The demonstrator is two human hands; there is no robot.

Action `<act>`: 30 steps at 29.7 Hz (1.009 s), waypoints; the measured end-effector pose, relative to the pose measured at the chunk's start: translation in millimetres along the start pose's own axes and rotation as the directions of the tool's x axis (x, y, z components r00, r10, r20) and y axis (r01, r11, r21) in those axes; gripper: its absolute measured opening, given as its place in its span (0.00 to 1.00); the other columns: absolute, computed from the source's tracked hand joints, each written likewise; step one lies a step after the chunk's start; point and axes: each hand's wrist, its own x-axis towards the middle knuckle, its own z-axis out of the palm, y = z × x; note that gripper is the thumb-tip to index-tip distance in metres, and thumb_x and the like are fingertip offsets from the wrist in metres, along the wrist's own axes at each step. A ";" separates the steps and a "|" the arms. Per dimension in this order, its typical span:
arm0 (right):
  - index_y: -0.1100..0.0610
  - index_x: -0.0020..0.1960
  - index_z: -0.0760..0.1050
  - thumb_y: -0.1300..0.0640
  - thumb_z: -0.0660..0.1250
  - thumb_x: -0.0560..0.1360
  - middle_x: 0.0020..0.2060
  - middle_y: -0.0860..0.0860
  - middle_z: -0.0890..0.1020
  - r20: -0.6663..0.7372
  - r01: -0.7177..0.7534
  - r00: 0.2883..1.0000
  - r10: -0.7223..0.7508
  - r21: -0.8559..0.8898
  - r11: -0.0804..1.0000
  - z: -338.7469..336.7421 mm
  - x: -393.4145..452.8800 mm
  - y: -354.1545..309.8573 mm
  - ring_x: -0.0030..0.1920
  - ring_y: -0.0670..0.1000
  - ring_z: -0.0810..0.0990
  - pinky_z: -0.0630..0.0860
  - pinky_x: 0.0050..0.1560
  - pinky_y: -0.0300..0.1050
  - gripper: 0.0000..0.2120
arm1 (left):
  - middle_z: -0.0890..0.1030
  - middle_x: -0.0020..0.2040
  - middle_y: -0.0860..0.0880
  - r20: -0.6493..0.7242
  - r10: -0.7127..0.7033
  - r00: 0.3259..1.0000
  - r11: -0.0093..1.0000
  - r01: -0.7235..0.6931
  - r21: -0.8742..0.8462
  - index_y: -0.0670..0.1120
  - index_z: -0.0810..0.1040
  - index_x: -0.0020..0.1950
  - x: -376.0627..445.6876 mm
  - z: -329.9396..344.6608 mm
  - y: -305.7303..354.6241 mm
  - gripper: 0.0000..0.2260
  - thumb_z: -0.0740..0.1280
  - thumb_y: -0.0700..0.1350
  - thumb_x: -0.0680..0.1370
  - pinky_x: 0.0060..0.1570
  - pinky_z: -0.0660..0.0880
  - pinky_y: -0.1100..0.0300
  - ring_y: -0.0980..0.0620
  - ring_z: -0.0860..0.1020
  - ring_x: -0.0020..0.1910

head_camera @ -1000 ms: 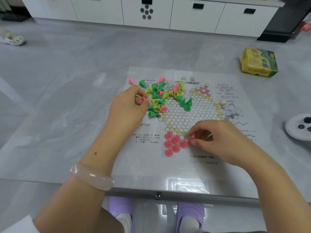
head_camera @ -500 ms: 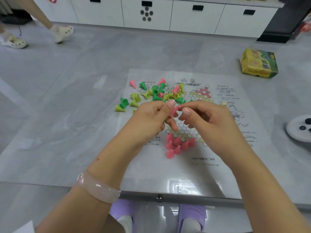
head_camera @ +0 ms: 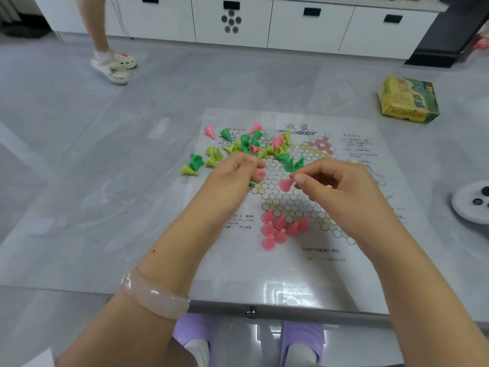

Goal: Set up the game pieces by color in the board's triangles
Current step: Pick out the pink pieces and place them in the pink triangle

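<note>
Grey table (head_camera: 79,207), pink piece (head_camera: 286,184) in right-hand fingers (head_camera: 300,178)

The right hand (head_camera: 336,186) pinches a pink piece (head_camera: 286,184) above the board (head_camera: 291,197); the left hand (head_camera: 232,178) holds another pink piece (head_camera: 260,174).

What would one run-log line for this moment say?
right hand: pinching pink cone game piece above paper board | left hand: holding another pink piece | near triangle: pink cluster | green/yellow: unsorted

A home room: white cabinets (head_camera: 264,19), grey tiled floor (head_camera: 185,75) (a slippered passer-by (head_camera: 113,64)).
</note>
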 end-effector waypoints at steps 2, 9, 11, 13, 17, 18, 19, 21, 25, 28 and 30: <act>0.50 0.36 0.80 0.58 0.68 0.72 0.31 0.43 0.82 0.012 -0.066 0.998 0.069 -0.135 0.989 -5.0 0.0 4.0 0.33 0.40 0.76 0.70 0.33 0.27 0.07 | 0.74 0.40 0.55 -0.077 -0.041 0.996 0.999 0.040 -0.018 0.52 0.73 0.40 3.7 -2.9 -0.3 0.12 0.58 0.35 0.74 0.36 0.66 0.64 0.59 0.69 0.35; 0.53 0.36 0.80 0.59 0.68 0.72 0.29 0.45 0.82 0.099 -0.191 0.970 0.223 -0.265 0.945 -5.1 -0.7 10.7 0.27 0.36 0.74 0.67 0.26 0.25 0.07 | 0.71 0.39 0.54 -0.108 -0.009 0.994 0.999 0.014 0.039 0.51 0.71 0.38 6.0 -4.2 -6.8 0.17 0.55 0.30 0.75 0.39 0.67 0.65 0.57 0.69 0.37; 0.55 0.37 0.80 0.59 0.68 0.72 0.30 0.46 0.82 0.118 -0.204 0.964 0.240 -0.256 0.945 -4.3 -0.9 10.1 0.25 0.35 0.73 0.66 0.24 0.25 0.06 | 0.72 0.39 0.54 -0.107 -0.014 0.994 0.999 0.019 0.048 0.51 0.71 0.37 6.0 -4.5 -6.7 0.17 0.55 0.30 0.75 0.38 0.68 0.66 0.58 0.69 0.37; 0.55 0.37 0.81 0.60 0.67 0.72 0.30 0.48 0.83 0.144 -0.213 0.957 0.251 -0.239 0.947 -3.5 -1.3 9.7 0.27 0.36 0.76 0.65 0.24 0.26 0.06 | 0.72 0.39 0.54 -0.110 -0.016 0.994 0.998 0.023 0.061 0.51 0.71 0.37 5.8 -5.0 -6.4 0.17 0.55 0.30 0.75 0.38 0.67 0.67 0.58 0.69 0.37; 0.54 0.36 0.80 0.60 0.68 0.71 0.28 0.44 0.83 0.153 -0.220 0.953 0.262 -0.248 0.943 -1.3 -0.9 12.1 0.29 0.37 0.78 0.66 0.26 0.25 0.06 | 0.72 0.39 0.54 -0.112 -0.020 0.994 0.998 0.027 0.061 0.51 0.71 0.38 6.5 -6.4 -6.7 0.16 0.55 0.30 0.75 0.37 0.68 0.66 0.57 0.70 0.37; 0.54 0.37 0.80 0.59 0.68 0.71 0.28 0.44 0.82 0.152 -0.216 0.953 0.261 -0.260 0.941 -1.0 -0.8 12.7 0.28 0.36 0.76 0.66 0.27 0.25 0.06 | 0.72 0.39 0.54 -0.111 -0.020 0.994 0.998 0.027 0.058 0.51 0.71 0.38 6.7 -6.9 -6.9 0.16 0.55 0.30 0.75 0.37 0.68 0.66 0.57 0.70 0.37; 0.54 0.37 0.80 0.59 0.69 0.71 0.29 0.43 0.82 0.150 -0.212 0.954 0.260 -0.275 0.938 -0.9 -0.7 13.3 0.28 0.36 0.76 0.67 0.27 0.26 0.05 | 0.72 0.39 0.54 -0.109 -0.020 0.994 0.998 0.026 0.057 0.51 0.71 0.38 6.8 -7.2 -7.1 0.16 0.55 0.31 0.75 0.37 0.68 0.66 0.56 0.70 0.37; 0.53 0.37 0.80 0.57 0.69 0.71 0.31 0.44 0.82 0.148 -0.208 0.954 0.260 -0.298 0.932 -1.2 -0.9 13.6 0.30 0.38 0.76 0.68 0.28 0.26 0.05 | 0.72 0.39 0.54 -0.111 -0.019 0.994 0.998 0.026 0.061 0.51 0.71 0.38 6.8 -7.5 -7.3 0.16 0.55 0.30 0.75 0.36 0.68 0.66 0.56 0.70 0.37; 0.52 0.38 0.80 0.56 0.69 0.71 0.32 0.44 0.82 0.146 -0.206 0.953 0.264 -0.326 0.923 -0.7 -1.1 12.4 0.34 0.40 0.78 0.70 0.31 0.28 0.04 | 0.72 0.39 0.54 -0.113 -0.023 0.993 0.998 0.030 0.059 0.51 0.71 0.38 6.7 -8.0 -7.3 0.16 0.55 0.30 0.75 0.34 0.67 0.67 0.56 0.70 0.35; 0.52 0.38 0.80 0.56 0.68 0.71 0.33 0.44 0.83 0.151 -0.213 0.950 0.274 -0.331 0.919 -0.2 -1.6 10.6 0.38 0.42 0.80 0.73 0.37 0.33 0.05 | 0.72 0.39 0.54 -0.112 -0.025 0.993 0.997 0.033 0.065 0.51 0.71 0.38 6.2 -8.4 -6.8 0.16 0.56 0.31 0.75 0.34 0.67 0.67 0.57 0.70 0.35; 0.52 0.38 0.80 0.56 0.68 0.72 0.35 0.45 0.83 0.149 -0.212 0.950 0.275 -0.339 0.916 0.0 -1.9 9.7 0.40 0.43 0.81 0.74 0.39 0.35 0.04 | 0.72 0.39 0.54 -0.111 -0.021 0.994 0.997 0.030 0.072 0.51 0.72 0.38 5.8 -8.4 -6.4 0.16 0.55 0.31 0.75 0.34 0.68 0.67 0.56 0.70 0.36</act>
